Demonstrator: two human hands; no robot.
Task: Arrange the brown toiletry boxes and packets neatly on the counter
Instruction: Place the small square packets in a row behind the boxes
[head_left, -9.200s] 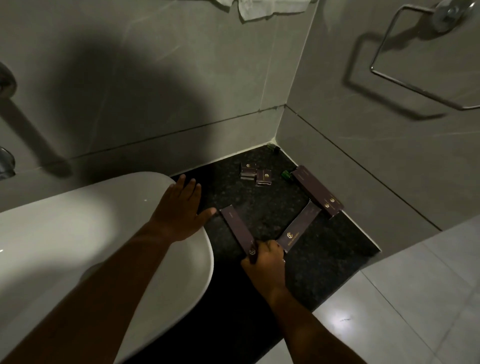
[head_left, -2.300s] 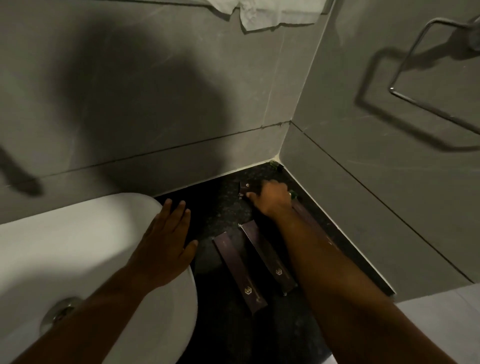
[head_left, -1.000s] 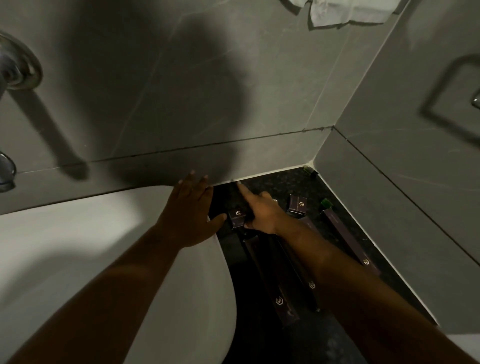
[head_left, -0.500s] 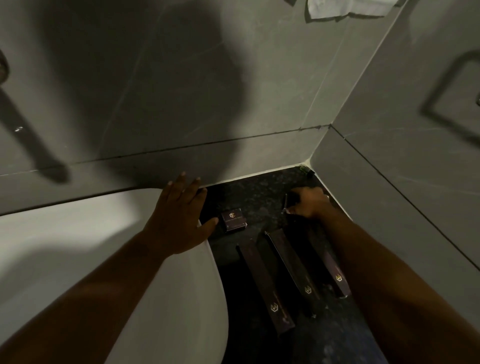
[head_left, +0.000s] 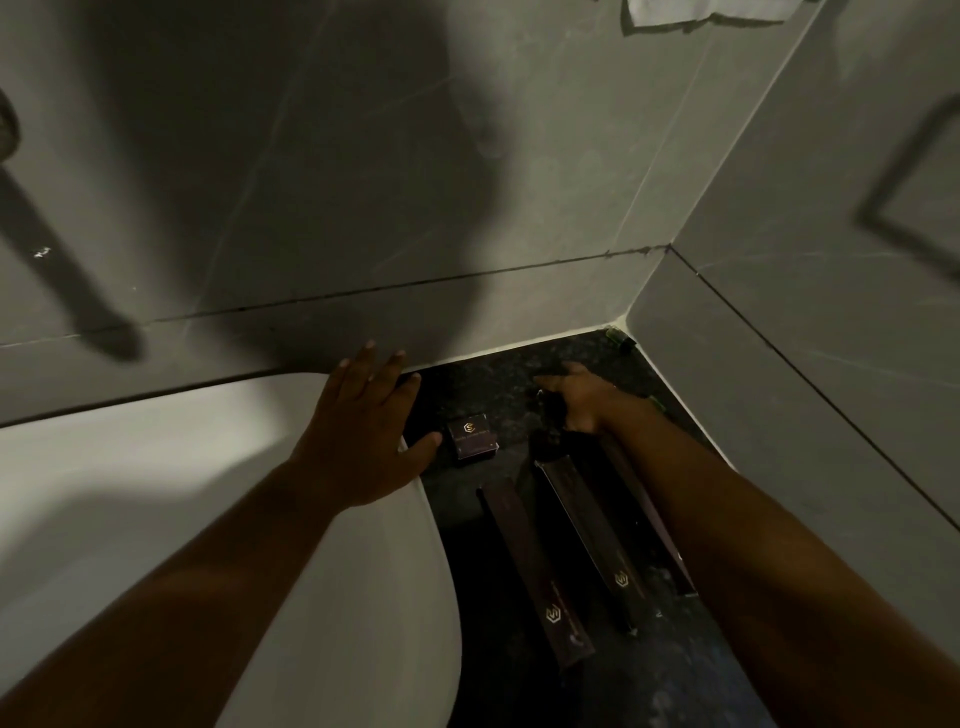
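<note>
On the dark speckled counter (head_left: 498, 374) a small brown box (head_left: 470, 440) with a gold logo lies beside the sink. My right hand (head_left: 579, 400) sits just right of it, fingers curled over a second small brown box (head_left: 549, 415) that is mostly hidden in shadow. Two long brown packets (head_left: 535, 566) (head_left: 592, 535) lie side by side nearer me. A third long packet (head_left: 655, 519) is partly covered by my right forearm. My left hand (head_left: 363, 436) rests flat on the sink rim, holding nothing.
The white sink basin (head_left: 208, 519) fills the left. Grey tiled walls close the counter at the back and right. A small green-capped bottle (head_left: 621, 339) stands in the far corner. A white towel (head_left: 701, 13) hangs at the top.
My right hand has slid left from the right wall toward the middle of the counter, with the second small box under it. The left hand has stayed on the sink rim.
</note>
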